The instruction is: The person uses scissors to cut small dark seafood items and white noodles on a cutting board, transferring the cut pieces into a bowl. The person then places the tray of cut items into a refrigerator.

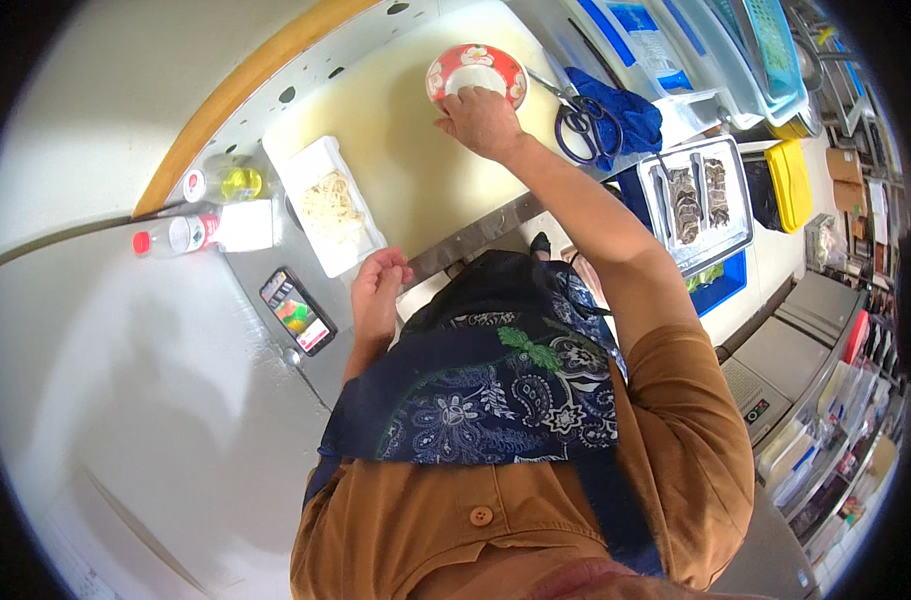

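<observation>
A red bowl with white flowers (476,56) stands on a pale cutting board (403,172) in front of me. My right hand (481,120) is at its near rim, fingertips reaching inside; whether they hold anything is hidden. At the board's near left corner, my left hand (382,279) is raised with fingers bent towards the thumb, and I cannot tell if something small is between them. Beside it lies a white tray (343,255) with pale shredded food (331,206). Scissors with dark handles (586,129) rest right of the bowl, against a blue cloth (639,120).
Left of the white tray are a phone (298,310), a red-capped plastic bottle (176,235) and a bottle with yellow liquid (226,184). Rightward, a metal tray (742,217) holds dark sliced food. Plastic bins (785,90) stand at the upper right. The board's near edge borders a dark counter edge (470,238).
</observation>
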A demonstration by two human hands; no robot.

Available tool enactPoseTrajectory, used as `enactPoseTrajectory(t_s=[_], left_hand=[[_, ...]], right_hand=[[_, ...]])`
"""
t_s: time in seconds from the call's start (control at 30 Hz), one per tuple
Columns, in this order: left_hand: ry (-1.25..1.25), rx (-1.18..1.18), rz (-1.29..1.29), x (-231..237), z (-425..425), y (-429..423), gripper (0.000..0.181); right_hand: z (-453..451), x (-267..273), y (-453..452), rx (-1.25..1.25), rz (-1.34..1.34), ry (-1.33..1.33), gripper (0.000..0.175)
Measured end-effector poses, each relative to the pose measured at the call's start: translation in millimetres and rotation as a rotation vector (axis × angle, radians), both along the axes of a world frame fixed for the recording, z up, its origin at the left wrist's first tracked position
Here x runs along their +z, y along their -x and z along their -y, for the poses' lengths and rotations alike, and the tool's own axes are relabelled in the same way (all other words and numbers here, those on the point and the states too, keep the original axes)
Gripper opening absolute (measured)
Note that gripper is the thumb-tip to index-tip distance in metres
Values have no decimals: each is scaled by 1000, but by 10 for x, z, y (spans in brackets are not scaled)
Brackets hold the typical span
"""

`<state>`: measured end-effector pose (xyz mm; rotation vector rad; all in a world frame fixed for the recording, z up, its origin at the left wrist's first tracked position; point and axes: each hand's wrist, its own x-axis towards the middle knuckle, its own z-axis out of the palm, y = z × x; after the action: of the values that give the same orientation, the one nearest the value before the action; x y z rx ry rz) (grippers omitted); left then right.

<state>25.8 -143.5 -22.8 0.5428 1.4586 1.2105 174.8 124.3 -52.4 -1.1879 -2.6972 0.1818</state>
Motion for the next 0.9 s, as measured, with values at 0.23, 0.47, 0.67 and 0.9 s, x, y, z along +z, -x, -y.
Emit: enactPoseTrajectory(t_s=[0.23,0.47,0.67,0.9], left_hand=[[-29,-44,-49,18,29,11,25],[-71,72,-73,75,284,-283,22],[67,10,-191,23,489,-995,22],[-46,-230,0,-182,379,-1744,24]], right_hand=[[-37,-13,-128,89,-17,26,29],[-286,270,-387,-215,-1299,903,23],[125,776,-1712,-210,-2041,1344,45],[970,742,-3327,-360,-2407,1371,28]])
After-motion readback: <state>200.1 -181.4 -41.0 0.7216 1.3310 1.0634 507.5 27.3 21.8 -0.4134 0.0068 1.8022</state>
